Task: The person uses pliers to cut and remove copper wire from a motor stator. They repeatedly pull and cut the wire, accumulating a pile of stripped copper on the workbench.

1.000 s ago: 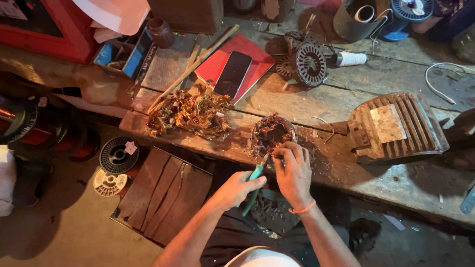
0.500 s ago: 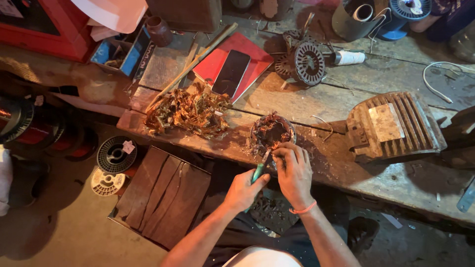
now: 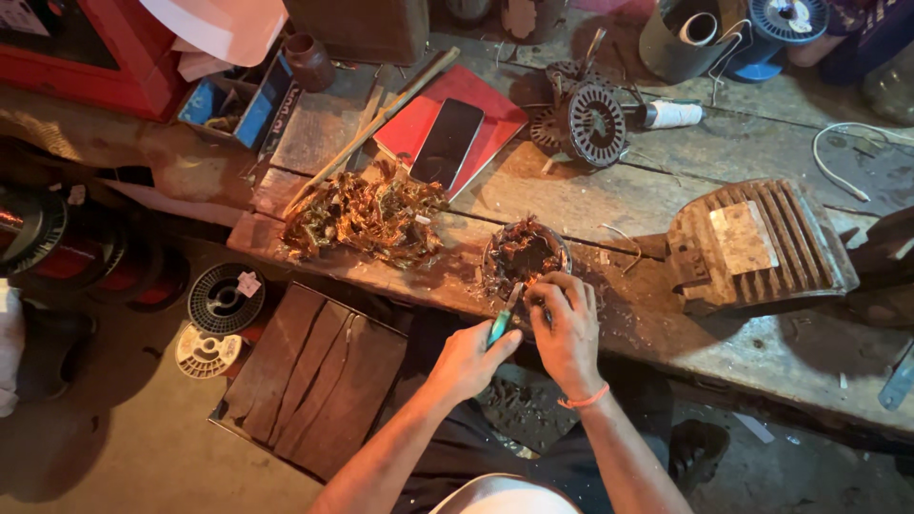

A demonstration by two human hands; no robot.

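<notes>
Round stator [image 3: 526,255] sits on worn wooden workbench [image 3: 762,347] above dusty floor [image 3: 114,447]

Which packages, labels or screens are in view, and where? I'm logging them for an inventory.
Phone: dark blank screen, lying on the red folder, upper middle of the bench.
Box: blue, open, upper left of the bench.
Plate: pale rectangle on the ribbed motor casing, right.
Tag: small white label on the black spool, floor, left.
</notes>
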